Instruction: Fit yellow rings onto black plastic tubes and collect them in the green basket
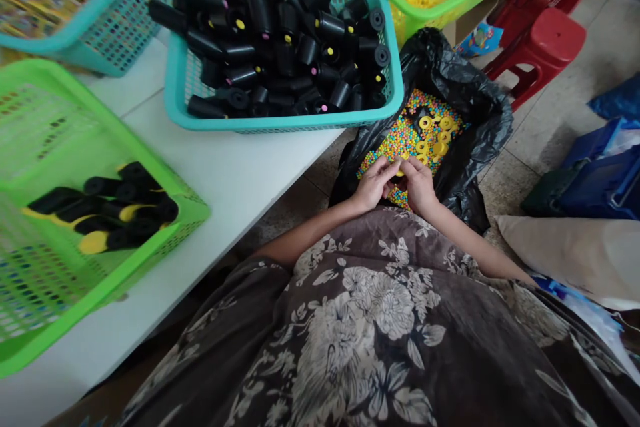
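Observation:
Both hands meet over a container lined with a black plastic bag, low beyond my lap. My left hand and my right hand have their fingertips pressed together around a small yellow and black piece, mostly covered by the fingers. Small multicoloured beads fill the bag, and several yellow rings lie on them. On the white table to the left, a teal basket is heaped with black tubes, some showing yellow or pink dots.
A green basket holding black and yellow pieces stands at the left. Another teal basket is behind it. A green basket of yellow rings, a red stool and blue bins are beyond and right.

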A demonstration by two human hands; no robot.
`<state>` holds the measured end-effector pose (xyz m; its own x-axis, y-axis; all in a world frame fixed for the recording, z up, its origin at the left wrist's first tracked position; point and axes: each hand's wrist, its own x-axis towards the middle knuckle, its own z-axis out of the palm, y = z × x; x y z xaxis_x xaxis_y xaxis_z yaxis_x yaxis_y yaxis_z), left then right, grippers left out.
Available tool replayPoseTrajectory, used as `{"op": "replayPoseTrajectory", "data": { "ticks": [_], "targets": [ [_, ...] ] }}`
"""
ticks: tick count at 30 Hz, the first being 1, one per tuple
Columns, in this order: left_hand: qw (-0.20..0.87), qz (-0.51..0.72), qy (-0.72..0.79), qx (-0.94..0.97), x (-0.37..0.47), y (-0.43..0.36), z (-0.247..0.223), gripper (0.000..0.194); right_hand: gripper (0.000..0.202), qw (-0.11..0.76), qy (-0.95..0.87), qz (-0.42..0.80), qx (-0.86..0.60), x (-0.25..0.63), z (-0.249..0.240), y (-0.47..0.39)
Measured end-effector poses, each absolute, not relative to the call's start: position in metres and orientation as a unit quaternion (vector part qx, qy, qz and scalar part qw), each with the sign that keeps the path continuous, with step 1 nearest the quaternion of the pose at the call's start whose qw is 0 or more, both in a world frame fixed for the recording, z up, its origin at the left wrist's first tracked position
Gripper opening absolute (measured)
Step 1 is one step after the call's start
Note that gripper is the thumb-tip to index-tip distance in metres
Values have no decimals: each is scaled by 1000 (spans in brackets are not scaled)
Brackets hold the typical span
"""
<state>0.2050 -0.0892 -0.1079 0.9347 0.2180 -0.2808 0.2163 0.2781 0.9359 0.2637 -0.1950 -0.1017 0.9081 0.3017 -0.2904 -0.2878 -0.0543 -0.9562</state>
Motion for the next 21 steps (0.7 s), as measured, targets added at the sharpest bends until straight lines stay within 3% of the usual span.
{"op": "replayPoseTrajectory", "data": {
  "ticks": [6, 11, 21],
  "targets": [
    [774, 26, 210, 596, 206, -90, -103, 53, 61, 721, -20, 221, -656, 262, -105, -194],
    [780, 41, 207, 589, 203, -85, -97, 52, 59, 687, -59, 283, -667, 267, -94, -203],
    [805, 50, 222, 548, 204, -86, -103, 54, 56, 720, -30, 307, -621, 265, -100, -204]
  ]
}}
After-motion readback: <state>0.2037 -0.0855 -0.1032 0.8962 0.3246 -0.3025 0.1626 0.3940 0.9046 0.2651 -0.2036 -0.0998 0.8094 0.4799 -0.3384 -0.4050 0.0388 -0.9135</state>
